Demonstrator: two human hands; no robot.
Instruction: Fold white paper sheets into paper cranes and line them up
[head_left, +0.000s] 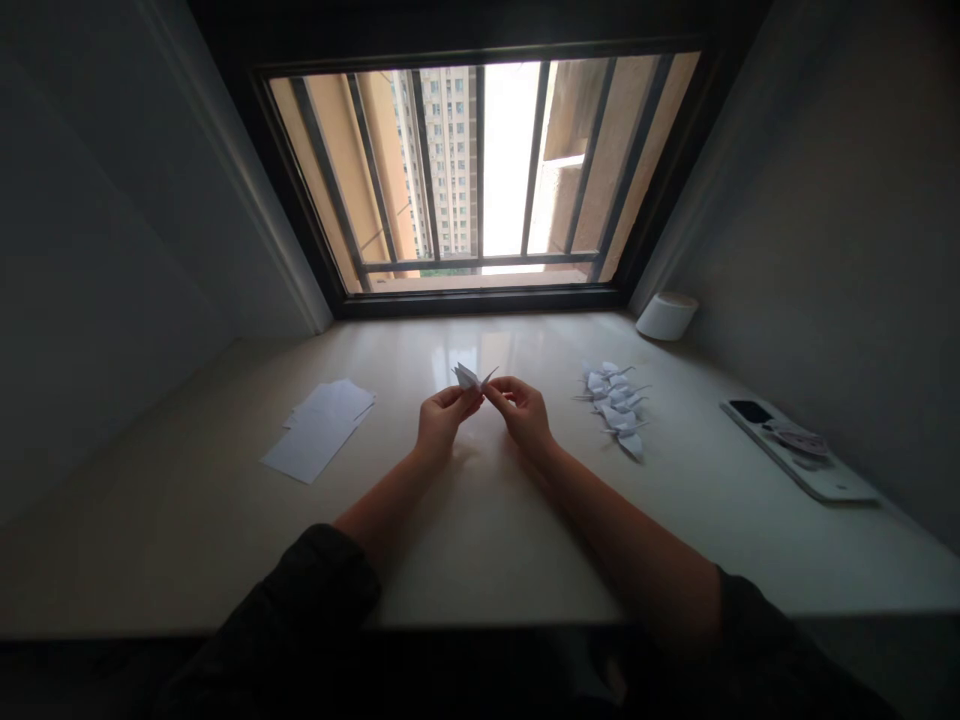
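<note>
A small white paper crane is held just above the sill, between the fingertips of both hands. My left hand pinches its lower left side. With thumb and index finger, my right hand grips it from the right, close to a thin pointed end. The fingers cover the crane's underside. To the right of my hands lies a cluster of several folded paper cranes. A stack of white paper sheets rests to the left, its edges fanned unevenly.
The pale, glossy sill ends in a front edge near my forearms. A phone in a patterned case lies at the far right. A white cylindrical object stands in the back right corner. Behind is a barred window, with walls on both sides.
</note>
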